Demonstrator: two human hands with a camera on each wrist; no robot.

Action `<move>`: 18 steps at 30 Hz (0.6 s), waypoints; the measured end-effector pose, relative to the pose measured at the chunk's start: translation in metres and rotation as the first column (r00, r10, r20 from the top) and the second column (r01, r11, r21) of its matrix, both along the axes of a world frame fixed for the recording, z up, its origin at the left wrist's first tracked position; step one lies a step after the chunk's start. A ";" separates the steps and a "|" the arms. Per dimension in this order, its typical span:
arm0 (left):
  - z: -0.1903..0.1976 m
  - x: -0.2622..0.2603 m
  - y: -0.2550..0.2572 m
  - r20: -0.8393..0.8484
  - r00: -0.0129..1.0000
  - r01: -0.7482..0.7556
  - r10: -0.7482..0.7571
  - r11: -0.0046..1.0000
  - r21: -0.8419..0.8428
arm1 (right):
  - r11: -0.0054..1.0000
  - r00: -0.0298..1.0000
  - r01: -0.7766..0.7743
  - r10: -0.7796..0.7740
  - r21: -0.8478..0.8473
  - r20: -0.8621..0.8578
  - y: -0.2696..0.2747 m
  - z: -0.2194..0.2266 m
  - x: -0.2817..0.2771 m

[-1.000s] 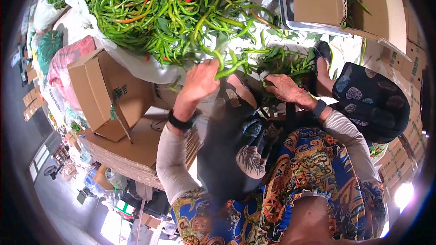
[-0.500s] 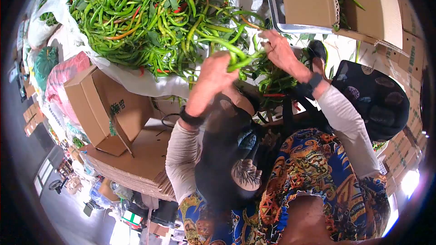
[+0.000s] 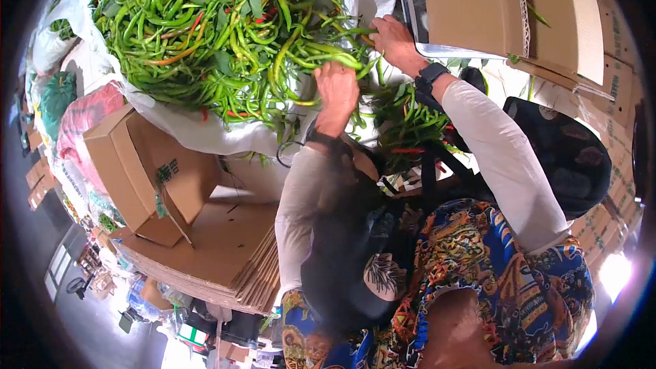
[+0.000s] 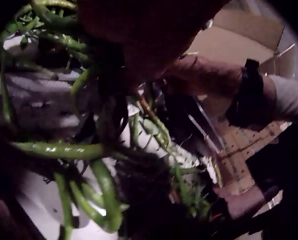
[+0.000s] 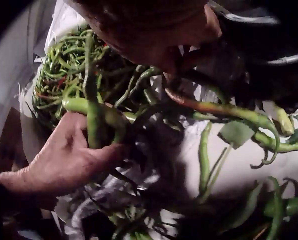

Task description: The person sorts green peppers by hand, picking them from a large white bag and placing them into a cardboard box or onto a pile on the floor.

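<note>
My left hand (image 3: 338, 92) holds several green chili peppers (image 5: 94, 112) with its fingers curled round them, over the near edge of a large heap of chili peppers (image 3: 212, 48). My right hand (image 3: 396, 42) is just to the right, at the heap's right edge. In the right wrist view, its bent fingers pinch the tip of a reddish-green chili pepper (image 5: 214, 107), which stretches off to the right. Dark shadow partly hides these fingertips. The left wrist view shows the left hand as a dark shape above long green peppers (image 4: 59, 150).
The heap lies on white sheeting (image 3: 205, 138). A smaller pile of green peppers (image 3: 410, 119) sits below the right hand. An open cardboard box (image 3: 471, 7) stands at the upper right. Another box (image 3: 147, 171) rests on stacked flat cardboard (image 3: 205, 253) at the left.
My right hand has moved up and left from the smaller pile to the heap's edge, where it now pinches a pepper. The left hand has shifted slightly up and right, still holding green peppers.
</note>
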State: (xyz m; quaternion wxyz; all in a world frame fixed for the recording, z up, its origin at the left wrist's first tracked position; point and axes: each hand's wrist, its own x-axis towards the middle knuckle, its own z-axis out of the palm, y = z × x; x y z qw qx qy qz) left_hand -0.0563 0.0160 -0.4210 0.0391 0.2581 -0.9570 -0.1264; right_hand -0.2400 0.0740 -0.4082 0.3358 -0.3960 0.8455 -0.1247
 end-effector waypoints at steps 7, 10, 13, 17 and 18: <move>0.064 0.055 -0.040 -0.007 0.959 -0.149 0.284 0.526 0.838 | 0.944 0.984 0.101 -0.048 -0.315 0.172 0.007 0.072 -0.002; 0.112 0.069 -0.044 0.054 0.789 -0.129 0.612 0.079 0.989 | 0.947 0.934 0.188 -0.090 -0.262 0.344 0.012 0.095 -0.010; 0.172 0.065 -0.062 0.107 0.869 -0.339 0.483 0.422 0.841 | 0.840 0.958 0.264 -0.171 -0.475 0.229 0.025 0.137 0.003; 0.200 0.068 -0.081 -0.158 0.752 0.009 0.641 0.229 0.973 | 0.755 0.876 0.335 -0.028 -0.564 0.482 0.038 0.162 0.010; 0.220 0.067 -0.087 -0.249 0.769 0.127 0.588 0.242 0.962 | 0.748 0.873 0.335 -0.018 -0.573 0.487 0.041 0.170 0.011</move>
